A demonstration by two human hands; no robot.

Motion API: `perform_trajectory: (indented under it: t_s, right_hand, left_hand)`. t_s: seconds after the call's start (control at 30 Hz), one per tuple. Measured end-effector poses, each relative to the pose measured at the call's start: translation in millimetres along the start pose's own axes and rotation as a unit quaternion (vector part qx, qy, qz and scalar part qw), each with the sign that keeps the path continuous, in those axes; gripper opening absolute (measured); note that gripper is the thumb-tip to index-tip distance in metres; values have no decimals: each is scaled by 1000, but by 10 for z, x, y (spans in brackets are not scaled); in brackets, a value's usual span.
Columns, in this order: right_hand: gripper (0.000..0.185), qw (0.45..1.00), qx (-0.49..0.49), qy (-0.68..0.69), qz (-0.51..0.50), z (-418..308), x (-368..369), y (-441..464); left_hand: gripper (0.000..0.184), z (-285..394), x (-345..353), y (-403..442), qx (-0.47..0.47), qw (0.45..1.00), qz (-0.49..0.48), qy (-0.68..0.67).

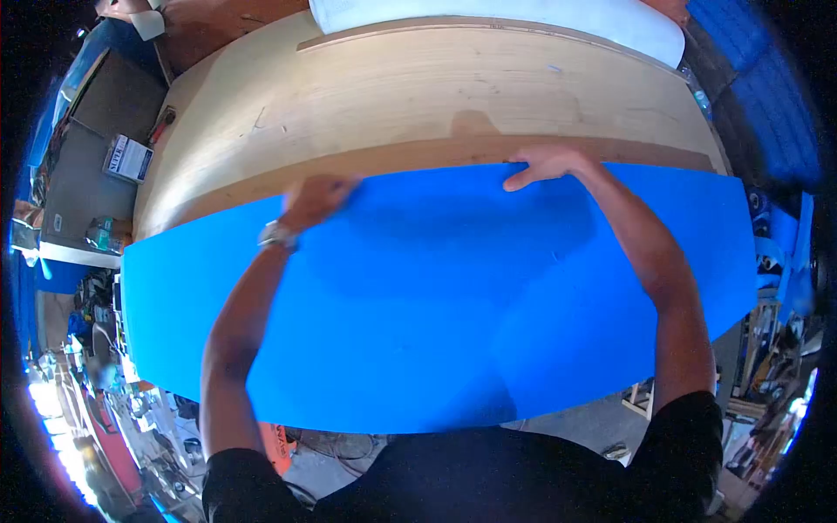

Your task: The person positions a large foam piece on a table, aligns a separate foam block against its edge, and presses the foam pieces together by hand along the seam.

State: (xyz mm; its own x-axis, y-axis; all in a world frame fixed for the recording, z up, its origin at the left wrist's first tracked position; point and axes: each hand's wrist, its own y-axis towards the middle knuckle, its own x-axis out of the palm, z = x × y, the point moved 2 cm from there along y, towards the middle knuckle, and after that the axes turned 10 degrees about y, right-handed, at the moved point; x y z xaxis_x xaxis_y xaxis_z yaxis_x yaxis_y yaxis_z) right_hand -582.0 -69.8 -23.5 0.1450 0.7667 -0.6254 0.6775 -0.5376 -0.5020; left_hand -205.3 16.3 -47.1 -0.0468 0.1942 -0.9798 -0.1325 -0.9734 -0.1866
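A large bright blue sheet (410, 322) lies across the near part of the wooden table (375, 96). My left hand (318, 200), with a metal watch on its wrist, is at the sheet's far edge, left of centre. Motion smears its fingers, so their pose is unclear. My right hand (545, 166) rests on the far edge, right of centre. Its thumb lies on the blue surface, apart from the fingers, which reach over the edge onto a darker brown strip (418, 157) running along it.
A thin wooden batten (488, 24) lies along the table's far side, in front of a white roll (506, 13). At left are a grey cabinet (83, 166), a labelled box (129, 159) and a plastic bottle (105, 234). Blue rolls (772, 253) stand at right.
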Motion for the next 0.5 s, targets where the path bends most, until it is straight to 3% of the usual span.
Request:
perform_trajectory:
  t_s: [0.03, 0.07, 0.1, 0.17, 0.3, 0.43, 0.5]
  right_hand:
    - [62, 1000, -10, 6, 9, 170, -7, -14]
    - [60, 1000, -19, 12, 19, 312, -25, -32]
    - [57, 999, -26, 18, 31, 392, -40, -65]
    - [54, 999, -29, 1, 44, 416, -64, -103]
    - [44, 996, -36, -42, 66, 377, 7, -102]
    - [34, 968, -126, 50, 211, 375, 276, -226]
    - [33, 967, -113, 36, 226, 337, 387, -276]
  left_hand:
    - [53, 521, -13, 118, -18, 999, 16, -31]
    - [59, 1022, -120, 216, -29, 997, -64, -32]
    - [61, 1486, -220, 284, -30, 996, -74, -33]
    - [58, 2097, -159, 432, 25, 999, 25, 33]
    - [53, 2300, 16, 544, 50, 994, 91, 15]
    - [47, 2183, 64, 457, 113, 973, 201, -4]
    - [47, 2211, 137, 428, 102, 972, 214, -6]
